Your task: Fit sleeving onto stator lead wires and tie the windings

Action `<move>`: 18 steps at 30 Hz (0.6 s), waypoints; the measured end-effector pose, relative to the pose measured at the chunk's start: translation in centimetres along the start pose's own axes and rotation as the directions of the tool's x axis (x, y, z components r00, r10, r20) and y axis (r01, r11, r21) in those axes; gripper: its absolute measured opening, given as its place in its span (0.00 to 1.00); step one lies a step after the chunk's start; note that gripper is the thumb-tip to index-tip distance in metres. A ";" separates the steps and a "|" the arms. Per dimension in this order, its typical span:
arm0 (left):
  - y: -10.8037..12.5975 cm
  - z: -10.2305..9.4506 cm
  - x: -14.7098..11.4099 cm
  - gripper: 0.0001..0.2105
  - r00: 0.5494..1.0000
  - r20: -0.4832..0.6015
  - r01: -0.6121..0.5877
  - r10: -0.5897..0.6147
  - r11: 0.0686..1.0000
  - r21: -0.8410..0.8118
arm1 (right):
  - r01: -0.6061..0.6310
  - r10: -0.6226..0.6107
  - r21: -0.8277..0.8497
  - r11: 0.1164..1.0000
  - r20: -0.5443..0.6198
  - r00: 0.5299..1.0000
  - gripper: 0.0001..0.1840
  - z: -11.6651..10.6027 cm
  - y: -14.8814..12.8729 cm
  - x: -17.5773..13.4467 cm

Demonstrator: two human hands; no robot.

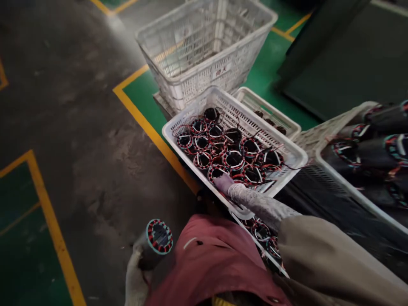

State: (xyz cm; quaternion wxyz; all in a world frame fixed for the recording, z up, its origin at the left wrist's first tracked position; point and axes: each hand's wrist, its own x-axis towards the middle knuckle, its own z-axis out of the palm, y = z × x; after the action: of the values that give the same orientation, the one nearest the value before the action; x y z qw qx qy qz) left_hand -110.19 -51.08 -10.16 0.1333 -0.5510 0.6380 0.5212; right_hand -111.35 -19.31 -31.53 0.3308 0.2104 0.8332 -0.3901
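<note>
My left hand point(136, 260), in a pale glove, is closed around a dark cylindrical motor stator point(149, 246), low beside my body. Red windings and a teal ring show on the stator's upturned end. My right hand point(224, 183), also gloved, reaches into a white plastic basket point(287, 180) full of upright stators with loose red and black wires. Its fingers are closed at the rim of a wired stator point(217, 171) near the basket's front edge; the fingertips are partly hidden inside it.
Beyond the full basket stands a tall white crate point(219, 70). A smaller basket point(291, 127) with dark parts sits behind. Larger stators lie in a crate point(346, 187) at right. More wired stators point(261, 231) show below my right arm. Yellow lines point(52, 225) mark the floor.
</note>
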 end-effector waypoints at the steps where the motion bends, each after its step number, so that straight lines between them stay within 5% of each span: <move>1: 0.9 1.5 0.2 0.11 0.998 0.047 -0.045 0.045 0.999 0.011 | 0.045 -0.044 -0.057 0.997 0.030 0.999 0.08 -0.5 -0.2 -0.1; 4: 4.1 7.6 0.6 0.15 0.920 0.342 -0.230 0.190 0.970 0.081 | 0.181 -0.171 -0.168 0.969 0.075 0.982 0.10 -2.4 -0.4 -1.3; 6: 6.3 13.2 0.6 0.19 0.798 0.550 -0.398 0.248 0.902 0.170 | 0.241 -0.234 -0.201 0.950 0.056 0.971 0.18 -3.7 0.5 -3.5; 8: 7.8 20.1 0.3 0.20 0.627 0.715 -0.610 0.309 0.766 0.205 | 0.238 -0.253 -0.178 0.955 -0.066 0.965 0.24 -4.3 2.6 -6.9; 10: 8.1 27.9 -0.5 0.23 0.425 0.853 -0.762 0.304 0.628 0.156 | 0.147 -0.153 -0.042 0.988 -0.297 0.943 0.26 -3.7 5.8 -11.6; 12: 7.1 35.8 -1.3 0.25 0.324 0.922 -0.807 0.212 0.571 0.152 | -0.060 0.179 0.258 0.964 -0.467 0.866 0.24 -1.1 9.1 -17.2; 14: 5.1 42.8 -1.9 0.19 0.363 0.922 -0.750 0.132 0.629 0.206 | -0.305 0.565 0.531 0.791 -0.442 0.696 0.25 3.1 11.7 -23.5; 16: 2.6 47.6 -2.5 0.11 0.400 0.914 -0.661 0.065 0.712 0.239 | -0.531 0.869 0.697 0.482 -0.301 0.394 0.26 8.3 12.8 -30.2; 18: -0.6 49.7 -3.8 0.15 0.362 0.932 -0.593 -0.017 0.767 0.244 | -0.589 0.977 0.781 0.208 -0.139 0.160 0.21 13.6 11.5 -36.8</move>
State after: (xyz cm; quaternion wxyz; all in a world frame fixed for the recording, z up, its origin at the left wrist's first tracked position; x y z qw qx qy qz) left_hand -128.41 -8.48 -28.61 0.5040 0.0081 0.6743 0.5396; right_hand -73.63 -26.44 -17.56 0.1119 0.8382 0.4636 -0.2646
